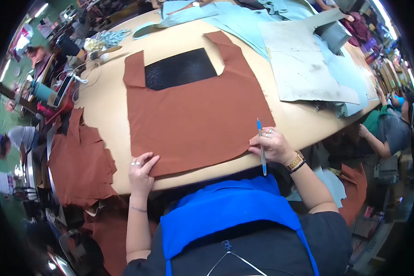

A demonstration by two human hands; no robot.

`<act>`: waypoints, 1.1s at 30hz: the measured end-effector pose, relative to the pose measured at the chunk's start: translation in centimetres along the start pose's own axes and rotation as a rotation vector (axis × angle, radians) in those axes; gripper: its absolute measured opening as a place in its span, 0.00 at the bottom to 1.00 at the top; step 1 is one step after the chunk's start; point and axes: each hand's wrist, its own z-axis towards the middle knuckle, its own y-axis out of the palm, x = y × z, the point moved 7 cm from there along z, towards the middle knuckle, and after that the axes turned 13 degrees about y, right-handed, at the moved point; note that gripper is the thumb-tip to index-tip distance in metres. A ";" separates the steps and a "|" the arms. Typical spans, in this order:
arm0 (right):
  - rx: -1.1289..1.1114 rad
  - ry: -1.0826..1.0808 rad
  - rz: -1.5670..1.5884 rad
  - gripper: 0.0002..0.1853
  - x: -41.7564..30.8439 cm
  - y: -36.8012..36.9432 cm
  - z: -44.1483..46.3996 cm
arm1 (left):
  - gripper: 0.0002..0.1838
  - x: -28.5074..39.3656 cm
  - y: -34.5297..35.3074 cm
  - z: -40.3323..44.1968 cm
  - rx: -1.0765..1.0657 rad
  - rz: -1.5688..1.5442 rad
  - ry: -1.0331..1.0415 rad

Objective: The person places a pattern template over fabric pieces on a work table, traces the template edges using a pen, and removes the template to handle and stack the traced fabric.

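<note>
A rust-brown cut fabric piece [198, 124] with two strap-like extensions lies flat on the table in front of me. At its lower left corner, my left hand [142, 171] pinches the edge between thumb and fingers. My right hand [272, 146] grips the lower right edge and also holds a blue-capped pen [262, 152] between its fingers, cap end pointing up. Under the fabric, a black textured sheet [181, 69] shows through the opening between the two straps; the rest of it is hidden.
Pale cardboard-like pattern pieces [303, 69] lie on light blue fabric [237, 23] along the table's [103, 101] far right. Stacked brown fabric pieces [80, 161] hang at the left edge. A phone [64, 90] and cable are at the left. Other people work around the table.
</note>
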 end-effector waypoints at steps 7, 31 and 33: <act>0.886 0.783 0.909 0.30 13.3 -6.4 -3.2 | 0.18 3.7 -0.9 -1.1 0.072 0.241 0.083; 1.210 0.291 0.980 0.15 14.0 -22.0 8.1 | 0.20 1.4 -2.0 0.3 0.220 -0.354 -0.061; 1.151 0.329 1.002 0.17 9.2 -23.7 9.1 | 0.16 0.9 -2.5 2.0 0.312 -0.490 -0.098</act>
